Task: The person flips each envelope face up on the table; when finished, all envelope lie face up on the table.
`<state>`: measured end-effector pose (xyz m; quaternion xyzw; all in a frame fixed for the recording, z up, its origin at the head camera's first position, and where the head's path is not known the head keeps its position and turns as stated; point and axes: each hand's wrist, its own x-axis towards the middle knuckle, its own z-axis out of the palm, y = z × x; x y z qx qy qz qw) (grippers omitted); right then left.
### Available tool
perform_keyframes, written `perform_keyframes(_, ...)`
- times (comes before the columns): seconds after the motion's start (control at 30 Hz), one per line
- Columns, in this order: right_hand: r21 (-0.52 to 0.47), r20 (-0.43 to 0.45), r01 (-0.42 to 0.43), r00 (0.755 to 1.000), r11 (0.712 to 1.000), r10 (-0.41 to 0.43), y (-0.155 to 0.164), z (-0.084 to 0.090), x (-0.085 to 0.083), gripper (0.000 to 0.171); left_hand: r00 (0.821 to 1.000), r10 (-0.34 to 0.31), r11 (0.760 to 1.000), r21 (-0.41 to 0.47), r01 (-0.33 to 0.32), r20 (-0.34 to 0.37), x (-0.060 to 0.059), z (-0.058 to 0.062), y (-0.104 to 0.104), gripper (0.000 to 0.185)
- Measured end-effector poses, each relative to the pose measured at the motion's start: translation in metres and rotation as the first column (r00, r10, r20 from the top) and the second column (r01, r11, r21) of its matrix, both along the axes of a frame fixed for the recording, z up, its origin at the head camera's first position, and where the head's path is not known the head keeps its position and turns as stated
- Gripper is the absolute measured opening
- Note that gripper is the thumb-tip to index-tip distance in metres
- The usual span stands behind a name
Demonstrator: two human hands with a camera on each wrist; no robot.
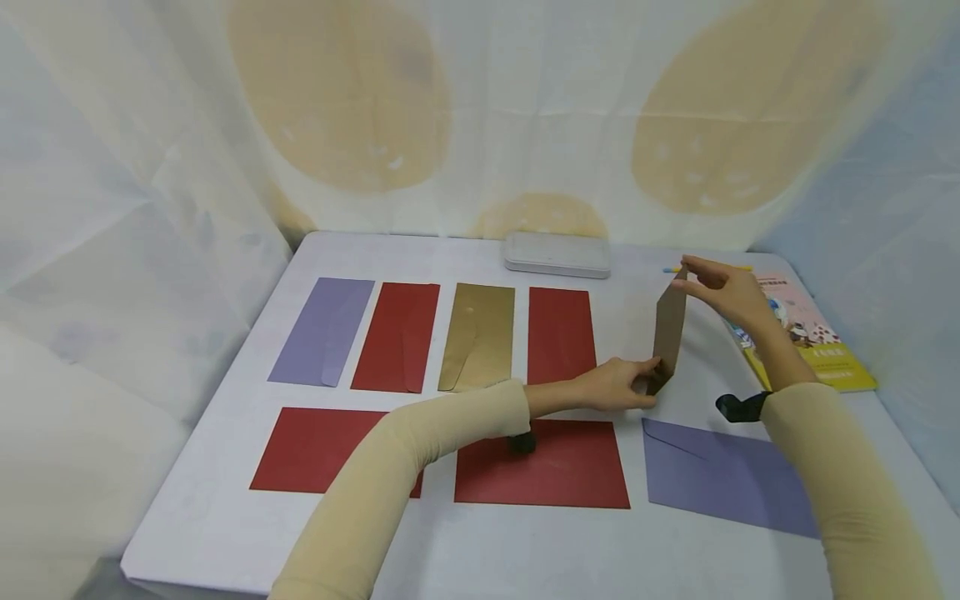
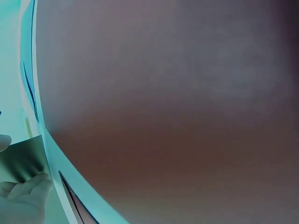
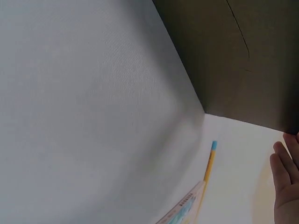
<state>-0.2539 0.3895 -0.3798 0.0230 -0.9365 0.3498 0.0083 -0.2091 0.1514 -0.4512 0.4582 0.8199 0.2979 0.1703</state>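
Note:
A gold-brown envelope is held on edge above the right part of the table, seen nearly side-on in the head view. My left hand pinches its lower near end between thumb and fingers. At the upper far end, my right hand pinches the top corner. The right wrist view shows the envelope's broad dark face with a thin flap line, and right-hand fingers at its edge. Below my left forearm lies a red envelope, and a purple envelope lies in front of my right hand.
A back row holds purple, red, gold and red envelopes. Another red envelope lies front left, partly behind my sleeve. A pale flat case sits at the back; a book and pencil lie right.

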Motion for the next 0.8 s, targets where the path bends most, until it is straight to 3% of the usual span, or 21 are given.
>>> perform_keyframes(0.1, 0.004, -0.004, 0.001, 1.000, 1.000, -0.001, -0.003, 0.001, -0.002, 0.072, 0.999, 0.019, 0.999, 0.026, -0.018, -0.041, 0.001, 0.001, -0.002, 0.075)
perform_keyframes(0.27, 0.051, -0.022, -0.007, 1.000, 0.999, 0.008, -0.007, 0.003, -0.004, 0.073, 0.991, 0.063, 0.987, 0.156, -0.044, -0.120, -0.001, 0.008, -0.007, 0.098)
perform_keyframes(0.43, 0.049, -0.048, -0.010, 0.999, 0.999, 0.012, -0.011, -0.001, -0.007, 0.074, 0.975, 0.032, 0.962, 0.270, 0.029, -0.219, -0.004, 0.016, -0.010, 0.102)
perform_keyframes(0.57, 0.030, -0.081, 0.002, 0.997, 1.000, 0.001, -0.016, -0.005, -0.012, 0.074, 0.971, -0.006, 0.956, 0.284, 0.076, -0.240, -0.004, 0.020, -0.013, 0.096)
perform_keyframes(0.8, 0.047, -0.114, -0.001, 0.993, 0.999, 0.007, -0.022, -0.009, -0.014, 0.075, 0.965, 0.020, 0.969, 0.242, 0.046, -0.262, -0.006, 0.021, -0.017, 0.092)
